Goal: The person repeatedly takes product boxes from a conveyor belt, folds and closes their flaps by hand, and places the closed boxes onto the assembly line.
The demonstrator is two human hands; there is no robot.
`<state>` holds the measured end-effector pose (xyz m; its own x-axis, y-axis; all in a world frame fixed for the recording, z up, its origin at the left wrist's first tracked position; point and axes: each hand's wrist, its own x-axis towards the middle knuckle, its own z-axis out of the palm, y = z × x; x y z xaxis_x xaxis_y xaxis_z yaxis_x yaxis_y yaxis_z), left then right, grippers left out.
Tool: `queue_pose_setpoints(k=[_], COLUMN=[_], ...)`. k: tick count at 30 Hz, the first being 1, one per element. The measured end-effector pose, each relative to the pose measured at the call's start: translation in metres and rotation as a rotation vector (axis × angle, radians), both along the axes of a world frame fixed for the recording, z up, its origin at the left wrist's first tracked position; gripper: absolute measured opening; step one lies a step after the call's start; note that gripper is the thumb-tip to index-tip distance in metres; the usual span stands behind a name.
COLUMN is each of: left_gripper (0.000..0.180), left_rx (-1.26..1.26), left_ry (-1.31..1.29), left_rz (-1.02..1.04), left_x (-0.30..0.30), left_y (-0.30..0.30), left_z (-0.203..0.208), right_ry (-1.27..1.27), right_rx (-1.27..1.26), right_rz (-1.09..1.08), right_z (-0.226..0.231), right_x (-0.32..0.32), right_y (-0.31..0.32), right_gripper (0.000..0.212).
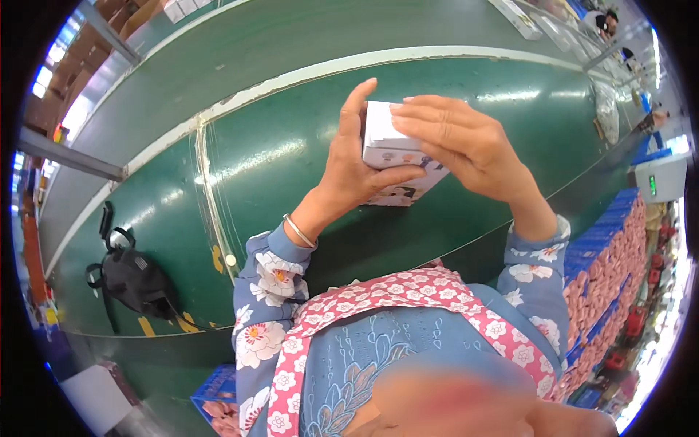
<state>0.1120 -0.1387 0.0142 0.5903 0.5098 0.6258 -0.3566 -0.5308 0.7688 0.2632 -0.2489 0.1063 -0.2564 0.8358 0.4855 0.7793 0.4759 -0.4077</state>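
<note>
The white box (pixel 397 158) is over the middle of the worktop (pixel 277 160), between both hands; whether its lower end touches the surface I cannot tell. The left hand (pixel 351 162) is clamped on its left side, thumb across the near face. The right hand (pixel 466 138) lays its fingers over the top from the right; whether it grips, I cannot tell. The box looks like thin card, probably light, fairly stiff at the edges, slightly slick and easily dented. Holding opposite sides near the corners seems safest, with only light pressure on the top.
</note>
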Motion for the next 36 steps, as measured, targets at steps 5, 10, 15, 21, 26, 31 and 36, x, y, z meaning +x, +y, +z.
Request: queue_pose_setpoints(k=[5,10,15,21,26,31,36], left_gripper=[0.111,0.109,0.107,0.089,0.071,0.061,0.068], left_rx=[0.013,-0.068,-0.216,-0.336,-0.503,0.12,0.303], left_ry=[0.041,0.099,0.095,0.318,0.375,0.641,0.853], left_rz=[0.027,-0.039,-0.108,-0.126,0.146,0.775,1.129], left_x=[-0.01,-0.006,0.007,0.004,-0.022,-0.09,-0.188], left_y=[-0.005,0.002,0.005,0.012,0.036,0.105,0.196], left_z=[0.007,0.01,0.001,-0.027,-0.033,0.025,0.028], right_ry=[-0.188,-0.364,-0.306,0.877,1.193,0.6,0.443], right_rx=[-0.022,-0.014,0.017,-0.055,-0.181,-0.233,-0.069], right_rz=[0.117,-0.034,-0.014,0.074,-0.167,-0.44,-0.386], right_z=[0.005,0.003,-0.002,-0.029,-0.121,-0.173,-0.173], right_x=[0.002,-0.013,0.002,0.038,0.056,0.022,0.006], right_y=[-0.001,-0.009,-0.001,0.036,0.055,0.042,0.044], right_gripper=[0.037,0.057,0.067,0.085,0.065,0.042,0.037])
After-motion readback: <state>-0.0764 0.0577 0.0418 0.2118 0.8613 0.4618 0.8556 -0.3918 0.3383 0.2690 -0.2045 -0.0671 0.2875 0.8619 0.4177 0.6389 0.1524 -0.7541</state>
